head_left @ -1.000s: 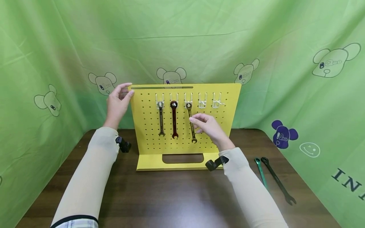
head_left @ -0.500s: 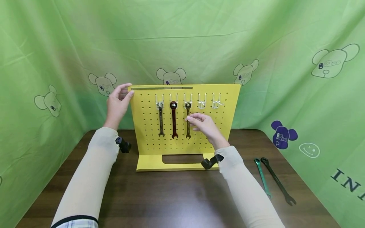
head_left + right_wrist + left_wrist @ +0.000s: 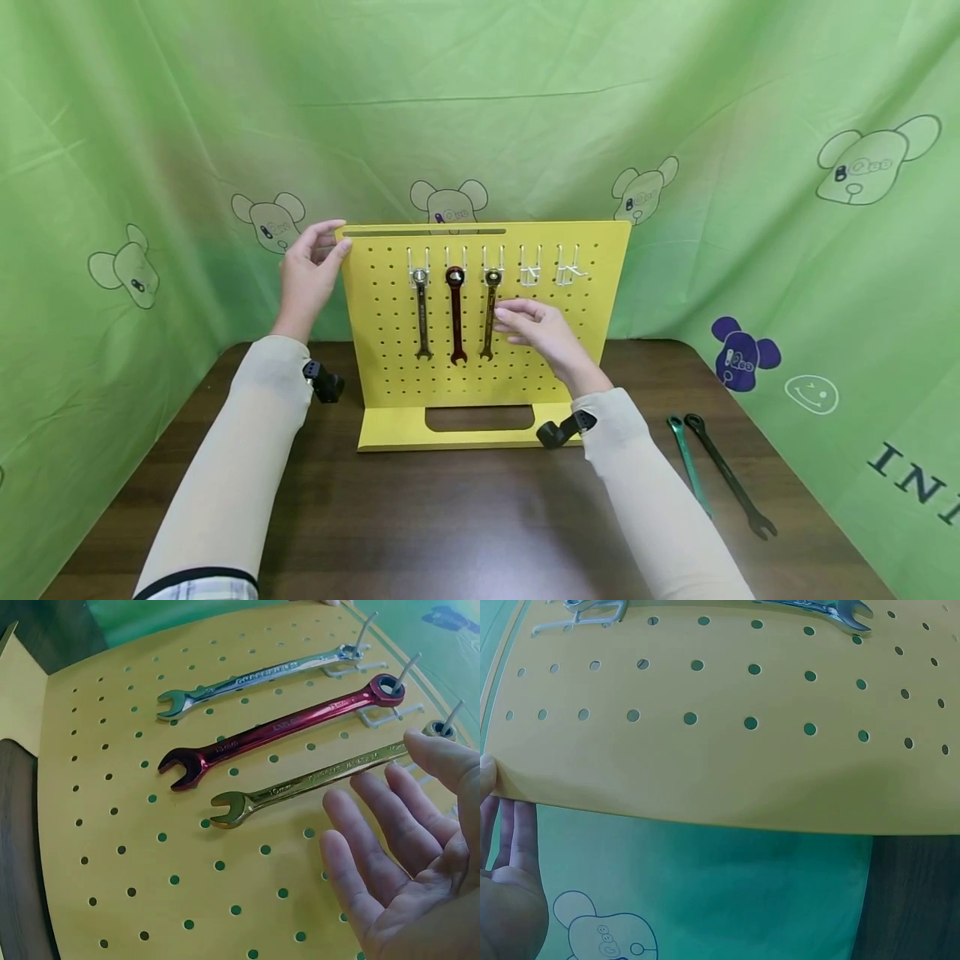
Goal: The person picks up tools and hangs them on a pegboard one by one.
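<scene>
A yellow pegboard [image 3: 405, 367] stands on the table. My left hand [image 3: 309, 271] grips its upper left corner, thumb in front and fingers behind; the left wrist view shows this hand [image 3: 514, 892] at the board's edge. A gold combination wrench [image 3: 489, 317] hangs by its ring end on the third hook, tilted slightly. Right beside it is my right hand [image 3: 543, 333], fingers apart and loosely bent. In the right wrist view the thumb tip lies over the gold wrench [image 3: 322, 780] near its ring end; whether it touches cannot be told.
A silver wrench [image 3: 423, 317] and a red wrench [image 3: 457, 317] hang on the hooks to the left. Two bare white hooks [image 3: 530, 271] are on the right. A green wrench [image 3: 688, 462] and a long black wrench [image 3: 731, 475] lie on the table [image 3: 450, 517] at right.
The gold wrench has moved left and swung from leaning one way, through upright, to leaning the other. My right hand has loosened from it and drawn slightly right. The left hand stays put.
</scene>
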Demonstrator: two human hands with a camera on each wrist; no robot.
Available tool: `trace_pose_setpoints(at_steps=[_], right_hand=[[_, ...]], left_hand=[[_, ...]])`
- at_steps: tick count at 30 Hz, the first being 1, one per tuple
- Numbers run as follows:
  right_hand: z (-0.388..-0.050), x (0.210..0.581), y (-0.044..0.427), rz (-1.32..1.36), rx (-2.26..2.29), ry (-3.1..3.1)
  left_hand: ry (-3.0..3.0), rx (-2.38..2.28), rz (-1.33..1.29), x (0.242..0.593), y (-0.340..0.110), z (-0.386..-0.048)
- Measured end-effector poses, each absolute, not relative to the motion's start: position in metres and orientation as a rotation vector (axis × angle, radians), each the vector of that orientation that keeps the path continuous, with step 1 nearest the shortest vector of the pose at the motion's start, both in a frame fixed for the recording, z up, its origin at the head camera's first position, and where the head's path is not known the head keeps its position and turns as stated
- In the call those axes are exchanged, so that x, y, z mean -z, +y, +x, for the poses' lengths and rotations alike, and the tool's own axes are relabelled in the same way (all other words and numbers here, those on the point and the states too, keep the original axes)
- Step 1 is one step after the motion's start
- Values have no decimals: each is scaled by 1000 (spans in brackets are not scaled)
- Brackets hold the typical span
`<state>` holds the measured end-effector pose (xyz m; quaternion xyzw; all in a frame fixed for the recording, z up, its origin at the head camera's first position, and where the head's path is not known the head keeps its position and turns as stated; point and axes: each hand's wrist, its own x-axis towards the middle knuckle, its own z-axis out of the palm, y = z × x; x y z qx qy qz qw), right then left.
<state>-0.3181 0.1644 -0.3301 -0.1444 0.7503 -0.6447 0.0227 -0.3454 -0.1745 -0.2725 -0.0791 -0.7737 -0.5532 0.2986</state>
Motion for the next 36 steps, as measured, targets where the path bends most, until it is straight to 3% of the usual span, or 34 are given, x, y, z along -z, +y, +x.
trace_pose_setpoints(at_steps=[16,36], right_hand=[[-298,328,185,-585,1824,2427],[-288,343,238,-484,1551,2543]], left_hand=[[-2060,1458,-229,274,-176,-346],[-2063,1447,-213,272,-175,-345]])
